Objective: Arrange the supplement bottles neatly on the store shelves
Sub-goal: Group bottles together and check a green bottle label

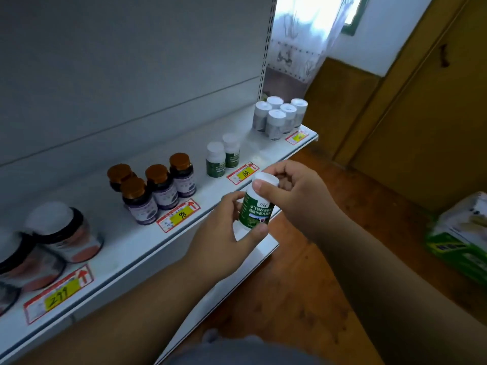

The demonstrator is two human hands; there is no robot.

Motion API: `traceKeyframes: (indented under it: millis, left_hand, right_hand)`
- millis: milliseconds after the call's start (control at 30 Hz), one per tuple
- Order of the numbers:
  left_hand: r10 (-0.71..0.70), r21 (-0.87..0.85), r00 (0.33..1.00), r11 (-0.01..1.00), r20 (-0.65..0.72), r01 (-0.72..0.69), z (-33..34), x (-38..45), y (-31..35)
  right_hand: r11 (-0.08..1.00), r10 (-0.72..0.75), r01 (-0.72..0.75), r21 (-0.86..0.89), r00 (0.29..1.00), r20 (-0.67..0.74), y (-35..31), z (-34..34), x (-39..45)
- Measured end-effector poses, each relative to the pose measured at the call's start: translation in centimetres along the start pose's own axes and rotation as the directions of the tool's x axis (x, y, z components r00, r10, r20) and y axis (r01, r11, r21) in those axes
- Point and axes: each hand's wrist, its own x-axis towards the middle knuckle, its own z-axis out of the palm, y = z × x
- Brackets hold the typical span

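Note:
A green-labelled supplement bottle with a white cap (257, 206) is held in front of the shelf edge by both hands. My left hand (224, 233) grips its lower body, and my right hand (292, 191) pinches it near the cap. On the white shelf (137, 238) stand two matching green bottles (222, 156). Left of them are several dark bottles with brown caps (155, 185). At the shelf's right end stands a cluster of grey bottles with white caps (279, 117). Large dark jars with white lids (52, 233) stand at the far left.
Price tags marked 299 (62, 293), 98 (179, 214) and 168 (243, 173) run along the shelf's front edge. A lower shelf (253, 262) juts out below. A green and white package (463, 233) lies at the right over the wooden floor (303, 285).

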Motion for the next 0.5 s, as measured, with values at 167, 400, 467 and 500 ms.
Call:
traceKeyframes:
  millis: [167, 400, 467, 500]
  left_hand:
    - [-0.023, 0.071, 0.998, 0.997, -0.050, 0.027, 0.2, 6.3, 0.1]
    - [0.075, 0.403, 0.936, 0.912, -0.343, 0.075, 0.4, 12.9, 0.2]
    - [0.160, 0.573, 0.904, 0.812, -0.397, 0.109, 0.6, 14.8, -0.1]
    - [0.188, 0.637, 0.894, 0.759, -0.406, 0.130, 0.8, 15.4, -0.2]
  right_hand:
    - [0.999, -0.011, 0.011, -0.037, 1.000, 0.010, 1.6, -2.0, 6.9]
    - [0.995, -0.043, 0.057, -0.087, 0.987, 0.154, 3.5, -4.0, 18.0]
    - [0.982, -0.086, 0.121, -0.148, 0.971, 0.221, 4.1, -3.9, 21.1]
    - [0.968, -0.105, 0.158, -0.197, 0.960, 0.258, 4.5, -3.7, 22.5]
